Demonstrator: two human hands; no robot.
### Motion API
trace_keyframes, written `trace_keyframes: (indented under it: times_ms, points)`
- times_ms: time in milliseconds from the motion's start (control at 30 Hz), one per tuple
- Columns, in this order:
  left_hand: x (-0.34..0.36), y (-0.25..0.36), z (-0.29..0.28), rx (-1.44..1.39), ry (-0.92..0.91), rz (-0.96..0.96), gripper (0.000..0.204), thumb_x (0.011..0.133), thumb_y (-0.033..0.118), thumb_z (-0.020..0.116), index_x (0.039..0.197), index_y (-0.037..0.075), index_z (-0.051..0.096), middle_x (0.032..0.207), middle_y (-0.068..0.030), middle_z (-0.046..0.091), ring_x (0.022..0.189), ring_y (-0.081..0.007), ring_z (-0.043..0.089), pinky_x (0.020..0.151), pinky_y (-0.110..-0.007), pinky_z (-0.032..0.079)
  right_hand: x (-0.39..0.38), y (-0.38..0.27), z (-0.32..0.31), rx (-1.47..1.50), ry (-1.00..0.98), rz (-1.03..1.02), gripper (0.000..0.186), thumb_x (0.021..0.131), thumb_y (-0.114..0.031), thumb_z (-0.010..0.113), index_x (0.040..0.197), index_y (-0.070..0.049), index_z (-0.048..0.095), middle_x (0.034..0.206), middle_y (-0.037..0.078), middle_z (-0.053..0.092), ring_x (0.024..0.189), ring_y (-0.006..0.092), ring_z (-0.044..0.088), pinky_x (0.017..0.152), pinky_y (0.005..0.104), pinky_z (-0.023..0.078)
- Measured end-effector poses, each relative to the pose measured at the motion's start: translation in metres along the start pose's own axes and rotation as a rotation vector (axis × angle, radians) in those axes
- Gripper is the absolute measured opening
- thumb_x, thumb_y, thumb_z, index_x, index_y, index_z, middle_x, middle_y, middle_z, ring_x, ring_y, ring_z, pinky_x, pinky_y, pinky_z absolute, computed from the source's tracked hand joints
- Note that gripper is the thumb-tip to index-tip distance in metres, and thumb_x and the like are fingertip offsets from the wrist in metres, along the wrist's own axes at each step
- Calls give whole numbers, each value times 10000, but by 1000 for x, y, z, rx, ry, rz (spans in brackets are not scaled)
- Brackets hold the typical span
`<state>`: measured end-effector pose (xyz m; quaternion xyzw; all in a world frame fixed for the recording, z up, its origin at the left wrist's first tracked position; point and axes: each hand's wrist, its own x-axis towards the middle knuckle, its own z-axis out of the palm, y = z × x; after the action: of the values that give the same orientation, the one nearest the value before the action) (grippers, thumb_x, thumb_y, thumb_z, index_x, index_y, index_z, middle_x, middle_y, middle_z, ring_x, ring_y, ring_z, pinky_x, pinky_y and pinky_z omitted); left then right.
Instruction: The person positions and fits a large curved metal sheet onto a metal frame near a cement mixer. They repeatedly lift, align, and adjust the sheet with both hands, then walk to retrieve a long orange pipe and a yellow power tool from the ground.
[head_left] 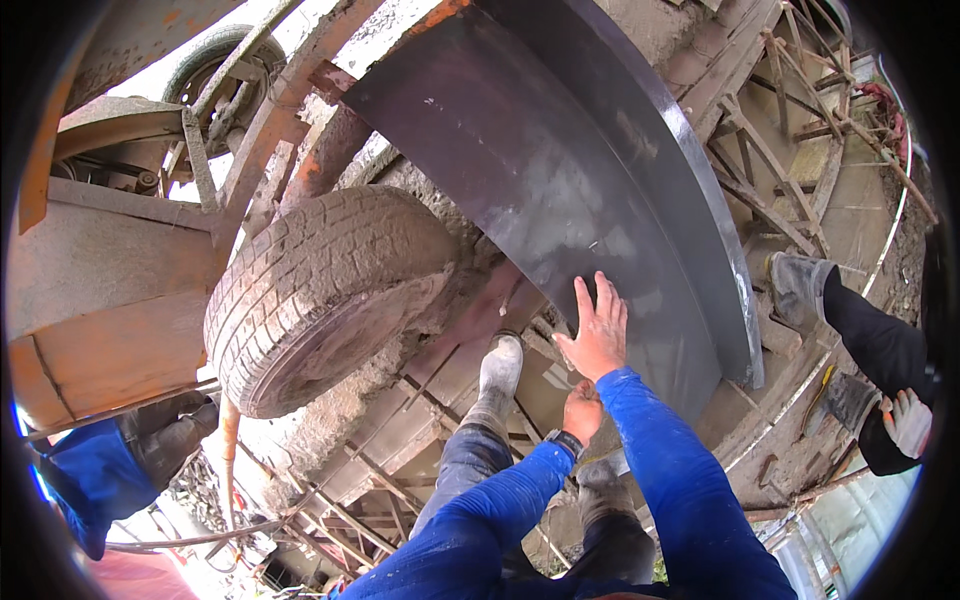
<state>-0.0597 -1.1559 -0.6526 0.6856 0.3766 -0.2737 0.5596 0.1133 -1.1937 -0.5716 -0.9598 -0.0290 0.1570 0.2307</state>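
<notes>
A large dark grey metal sheet point(560, 170), bent along its length with a raised far-right flange, lies tilted across the middle. My right hand point(597, 325) rests spread over its near-left edge, fingers pointing forward, with nothing visibly held. Just below it, my left hand point(583, 412) is closed in a fist beside that edge. Whatever its fingers hold, if anything, is hidden. A dark band point(567, 443) circles my left wrist. Left of the sheet stands a mud-caked rubber tyre point(330, 290) on an orange machine.
The machine's rusty orange frame point(110, 260) fills the left side, with another wheel point(225, 85) behind. At right are a co-worker's boot point(800, 290) and gloved hand point(907, 422); a blue-clothed person point(95, 475) is at lower left. Metal lattice trusses point(785, 165) and rods lie on muddy ground.
</notes>
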Motion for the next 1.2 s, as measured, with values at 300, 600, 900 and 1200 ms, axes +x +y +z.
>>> trace_keyframes:
  times_ms: [300,600,900,1200]
  points:
    - [7,20,-6,-174,-23,-30,358,905,38,607,1260,0,588,1148,-161,712,1082,-246,675,915,-354,526,18,-2,15,-98,51,-58,912,754,-98,775,1572,-106,372,1586,203,325,1427,438,371,1160,526,401]
    - [1,78,-8,-476,-274,160,683,921,12,611,1558,3,365,1471,-152,569,1356,-234,538,1127,-365,422,5,17,-10,-42,57,-112,844,753,-7,673,1550,-69,402,1574,224,359,1392,461,408,1169,509,413]
    - [10,86,10,-287,-402,341,586,998,183,605,1534,41,414,1525,-142,514,1409,-270,486,1145,-380,398,-8,25,-45,-5,111,-152,785,760,12,637,1521,-78,467,1539,213,452,1326,436,495,1109,482,482]
    - [4,99,2,182,-279,513,447,977,169,612,1386,-3,561,1434,-214,578,1310,-358,564,1077,-429,449,-25,21,-55,10,96,-237,742,780,-20,656,1503,-78,497,1528,206,471,1291,424,525,1085,468,499]
